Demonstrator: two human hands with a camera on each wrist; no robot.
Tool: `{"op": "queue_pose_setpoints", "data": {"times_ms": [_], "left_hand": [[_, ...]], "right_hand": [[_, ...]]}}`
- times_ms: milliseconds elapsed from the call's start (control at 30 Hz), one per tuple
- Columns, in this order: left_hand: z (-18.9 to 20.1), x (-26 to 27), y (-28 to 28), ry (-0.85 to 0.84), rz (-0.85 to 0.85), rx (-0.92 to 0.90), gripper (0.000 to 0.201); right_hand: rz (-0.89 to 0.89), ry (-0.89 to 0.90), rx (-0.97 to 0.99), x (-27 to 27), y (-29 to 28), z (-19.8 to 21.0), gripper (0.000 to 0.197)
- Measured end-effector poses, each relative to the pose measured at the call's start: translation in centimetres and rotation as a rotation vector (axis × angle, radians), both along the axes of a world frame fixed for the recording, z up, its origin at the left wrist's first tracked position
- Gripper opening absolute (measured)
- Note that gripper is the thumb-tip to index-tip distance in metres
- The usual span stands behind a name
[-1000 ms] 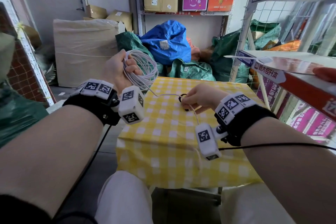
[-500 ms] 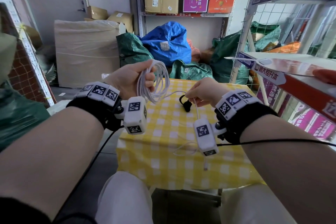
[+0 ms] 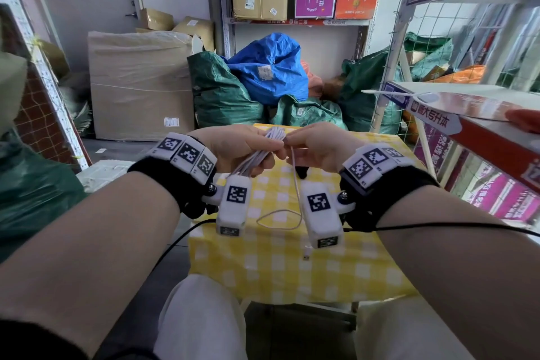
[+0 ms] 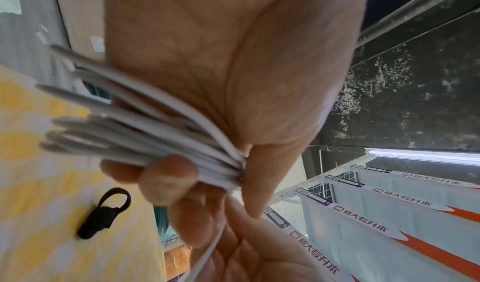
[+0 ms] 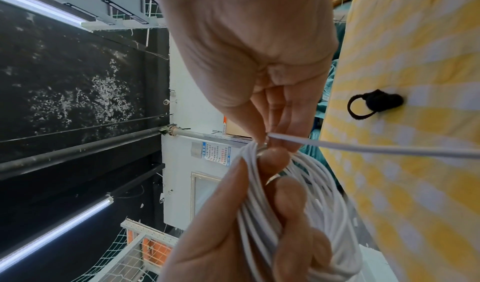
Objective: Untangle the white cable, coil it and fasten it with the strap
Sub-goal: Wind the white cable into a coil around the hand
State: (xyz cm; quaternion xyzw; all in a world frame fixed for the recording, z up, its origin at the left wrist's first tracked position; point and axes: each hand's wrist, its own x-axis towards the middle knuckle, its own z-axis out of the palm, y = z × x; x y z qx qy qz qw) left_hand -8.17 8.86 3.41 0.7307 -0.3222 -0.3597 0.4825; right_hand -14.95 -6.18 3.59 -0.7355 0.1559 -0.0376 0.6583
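The white cable point(image 3: 257, 156) is wound into a bundle of several loops, and my left hand point(image 3: 242, 149) grips it above the yellow checked table point(image 3: 263, 266). My right hand point(image 3: 306, 146) meets it there and pinches the loose strand where it joins the bundle. The free tail point(image 3: 295, 207) hangs down in a loop, its plug point(image 3: 306, 257) lying on the cloth. In the left wrist view the fingers point(image 4: 168, 175) curl round the loops point(image 4: 145, 126). The black strap point(image 5: 374, 104) lies on the table by itself, also visible as the strap point(image 4: 103, 214); in the head view only a bit of the strap point(image 3: 301, 174) shows under my right hand.
A metal shelf point(image 3: 467, 114) with red and purple boxes stands close on the right. Green and blue sacks point(image 3: 263, 73) and a wrapped carton point(image 3: 140, 82) fill the floor behind the table. My knees are under the table's near edge.
My left hand has come down and right with the coil, and my right hand has moved up to meet it. The slack strand between them is gone; only the tail hangs.
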Motion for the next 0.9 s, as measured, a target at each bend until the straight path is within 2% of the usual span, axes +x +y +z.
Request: {"op": "queue_pose_setpoints", "data": {"times_ms": [100,200,333,433,567,667,767,900], "left_hand": [[-0.2,-0.1,-0.5,-0.048,0.076,0.045,0.022],[-0.4,-0.2,-0.8,-0.087,0.115,0.081,0.022],[-0.5,-0.1,-1.1,-0.103,0.139,0.074,0.032],[-0.7,-0.1,-1.3,-0.151,0.132,0.06,0.023],[-1.0,-0.2,-1.6,-0.139,0.221,-0.076,0.017],[-1.0,0.5,-1.8,-0.072,0.335,-0.207,0.024],[-0.9,1.2,-1.7,0.087,0.406,-0.384,0.028],[-0.6,1.8,-1.4,0.316,0.394,-0.599,0.032]], "right_hand": [[-0.01,-0.047,0.103,0.0,0.1,0.1,0.022],[-0.02,-0.048,0.026,0.0,0.0,0.0,0.029],[-0.038,-0.062,-0.015,0.2,-0.1,-0.2,0.029],[-0.022,-0.058,-0.022,0.3,-0.2,-0.2,0.028],[0.039,-0.052,-0.009,0.1,-0.3,-0.1,0.021],[0.141,0.011,-0.064,-0.2,-0.1,-0.2,0.011],[0.249,0.087,-0.17,-0.3,-0.1,-0.8,0.015],[0.342,0.151,-0.317,-0.1,-0.2,-1.9,0.026]]}}
